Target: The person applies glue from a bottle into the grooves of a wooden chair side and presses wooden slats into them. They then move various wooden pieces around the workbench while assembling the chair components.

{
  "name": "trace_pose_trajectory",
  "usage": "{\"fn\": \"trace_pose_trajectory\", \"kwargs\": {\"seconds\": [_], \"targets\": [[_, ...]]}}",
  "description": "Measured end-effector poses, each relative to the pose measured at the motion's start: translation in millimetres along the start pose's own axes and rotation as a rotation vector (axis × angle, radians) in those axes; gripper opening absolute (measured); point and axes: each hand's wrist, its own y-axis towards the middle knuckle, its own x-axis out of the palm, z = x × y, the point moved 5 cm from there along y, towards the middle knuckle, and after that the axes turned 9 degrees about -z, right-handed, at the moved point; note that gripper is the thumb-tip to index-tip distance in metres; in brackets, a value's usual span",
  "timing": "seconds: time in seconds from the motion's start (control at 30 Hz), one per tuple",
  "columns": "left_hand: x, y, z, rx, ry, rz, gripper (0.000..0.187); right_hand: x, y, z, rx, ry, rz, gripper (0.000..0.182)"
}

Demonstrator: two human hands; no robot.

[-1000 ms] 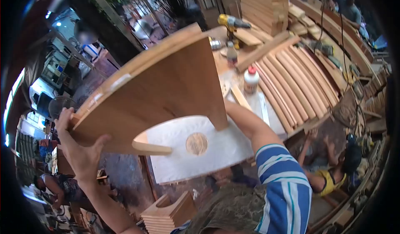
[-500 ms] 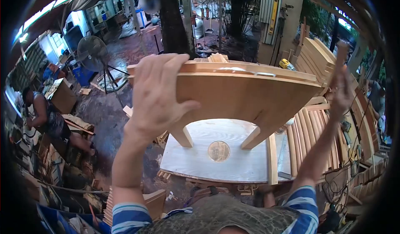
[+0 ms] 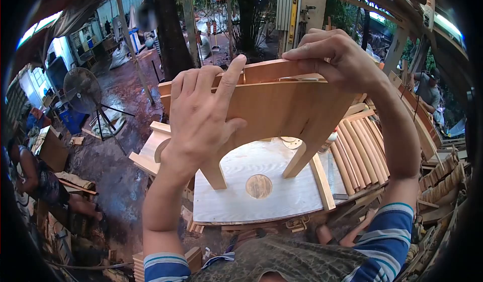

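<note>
A wooden panel with an arched cutout [image 3: 282,108] stands upright on a pale board [image 3: 236,201] that has a round wood inset [image 3: 258,186]. Thin strips run along the panel's top edge, one of them [image 3: 269,70] sticking up at a slant with a gap below it. My left hand [image 3: 201,113] grips the panel's top left, thumb on the near face and fingers over the edge, forefinger raised. My right hand [image 3: 342,56] pinches the raised strip near its right part, fingers bent over it.
Rounded wooden slats [image 3: 359,151] lie at the right beside a bottle [image 3: 329,140]. A standing fan [image 3: 83,88] is at the left. One person [image 3: 37,176] sits at far left, another [image 3: 428,91] is at far right. A tree trunk [image 3: 171,25] rises behind.
My right hand, raised at the far right with a wooden-looking tool, has come in to the top strip and no longer holds that tool. The strip now stands higher. The view has shifted.
</note>
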Motion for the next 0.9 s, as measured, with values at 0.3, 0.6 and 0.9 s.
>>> {"fn": "trace_pose_trajectory", "kwargs": {"seconds": [0.3,0.6,0.9], "targets": [[11.5,13.0,-8.6,-0.018,0.039,-0.031,0.11,17.3,6.2,18.6,0.017,0.105,0.026,0.023],[15.0,24.9,-12.7,-0.02,-0.001,-0.068,0.102,26.2,12.1,30.9,-0.054,0.102,0.024,0.029],[20.4,32.6,-21.8,-0.03,0.015,-0.099,0.097,-21.3,69.9,49.0,0.015,0.13,0.102,0.045]]}}
